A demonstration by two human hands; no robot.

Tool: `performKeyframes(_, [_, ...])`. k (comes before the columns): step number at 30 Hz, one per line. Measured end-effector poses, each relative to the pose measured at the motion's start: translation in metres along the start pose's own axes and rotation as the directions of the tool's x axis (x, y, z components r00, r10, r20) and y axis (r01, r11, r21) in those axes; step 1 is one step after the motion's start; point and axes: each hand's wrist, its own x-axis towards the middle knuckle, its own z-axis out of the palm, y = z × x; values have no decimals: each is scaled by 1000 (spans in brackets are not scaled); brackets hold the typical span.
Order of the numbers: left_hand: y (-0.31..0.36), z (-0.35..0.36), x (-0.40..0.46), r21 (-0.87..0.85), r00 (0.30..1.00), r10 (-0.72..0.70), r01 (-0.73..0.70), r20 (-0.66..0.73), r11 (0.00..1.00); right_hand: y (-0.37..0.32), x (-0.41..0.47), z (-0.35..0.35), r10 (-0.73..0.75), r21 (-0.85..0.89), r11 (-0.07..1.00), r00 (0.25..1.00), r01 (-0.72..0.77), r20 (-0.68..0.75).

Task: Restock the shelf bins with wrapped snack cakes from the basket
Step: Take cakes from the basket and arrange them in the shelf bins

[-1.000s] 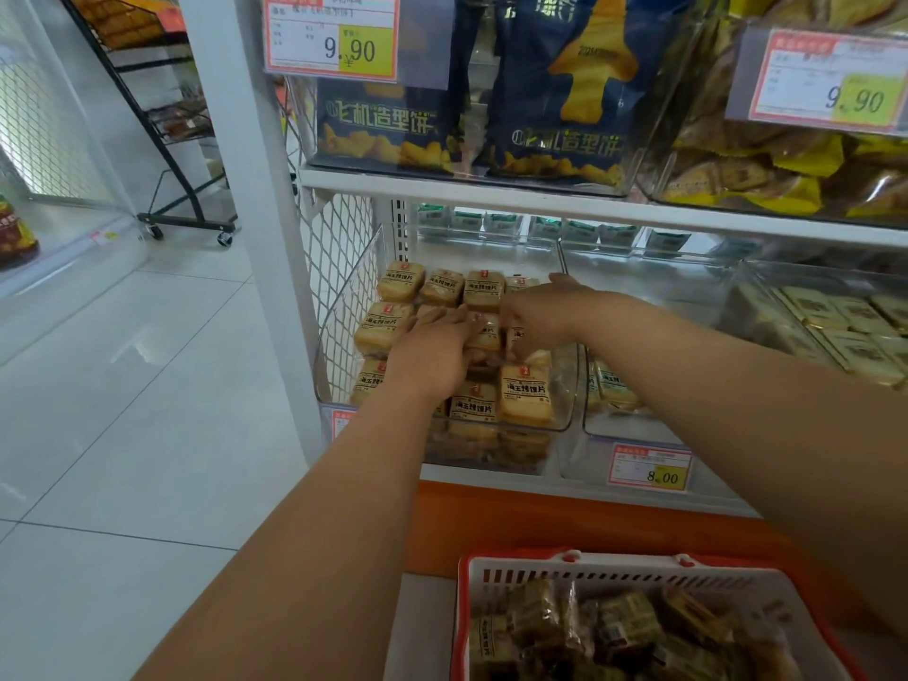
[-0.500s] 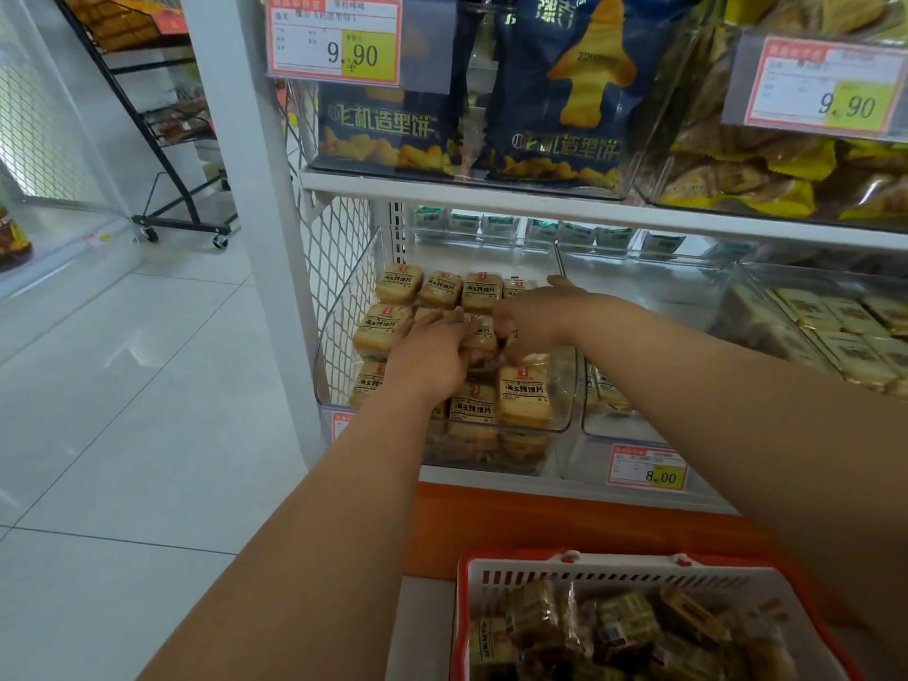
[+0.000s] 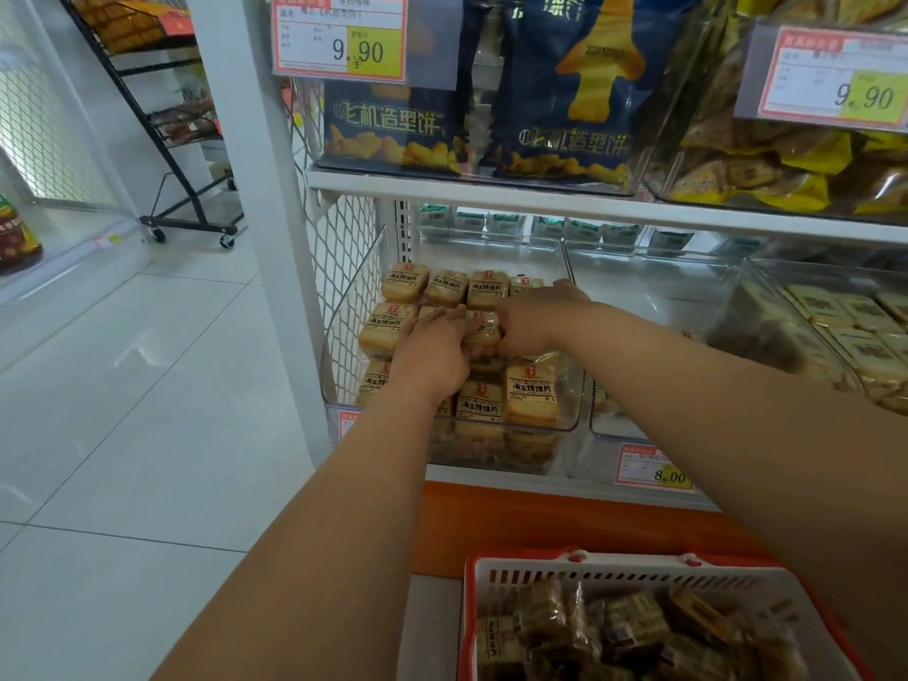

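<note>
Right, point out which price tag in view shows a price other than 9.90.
The low price tag on the clear bin's front, right of the arms, reads 8.00; both upper-shelf tags read 9.90.

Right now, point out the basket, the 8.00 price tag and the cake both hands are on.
basket (image 3: 584, 577), head view, on its white back wall.
8.00 price tag (image 3: 656, 466), head view, on the tag's middle.
snack cake (image 3: 484, 330), head view, on the wrapper showing between the two hands.

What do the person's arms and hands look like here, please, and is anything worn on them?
Both forearms are bare up to the frame edge, with no sleeves in view. The left hand and right hand show no gloves, watch or bracelet; rings cannot be made out.
</note>
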Motion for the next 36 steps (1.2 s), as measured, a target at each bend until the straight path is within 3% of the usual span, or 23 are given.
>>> performKeyframes(7, [0,1,0,-19,1000,-3,2,-13,1000,-7,12,11,89,52,995,996,-88,-16])
performKeyframes(10, [0,0,0,5,1000,6,-6,-5,1000,-2,6,9,21,43,999,1000,-20,-20])
performKeyframes(13, [3,0,-1,63,1000,24,-25,5,998,12,-15,-9,-58,150,987,998,60,-16])
performKeyframes(17, [9,-3,-3,120,999,52,-50,-9,992,25,-51,-30,12,324,945,985,45,-170])
performKeyframes(22, [10,-20,-7,7,996,86,-86,3,996,26,-104,-10,71,442,894,952,72,-298])
performKeyframes(25, [2,-32,-21,88,995,-40,48,-94,995,27,-139,9,167,563,820,898,102,-406])
performKeyframes(27, [-5,-32,-34,108,986,-146,154,-78,982,25,-160,29,212,630,765,871,134,-443])
performKeyframes(30, [-9,-32,-44,27,982,-167,166,92,986,16,-188,61,253,716,690,891,107,-377])
performKeyframes(32, [-3,-35,-46,-75,981,-146,156,131,985,12,-208,82,262,733,676,903,80,-340])
performKeyframes(36, [17,-37,-70,-23,998,-64,64,-21,998,16,-254,114,346,803,595,905,-10,-246])
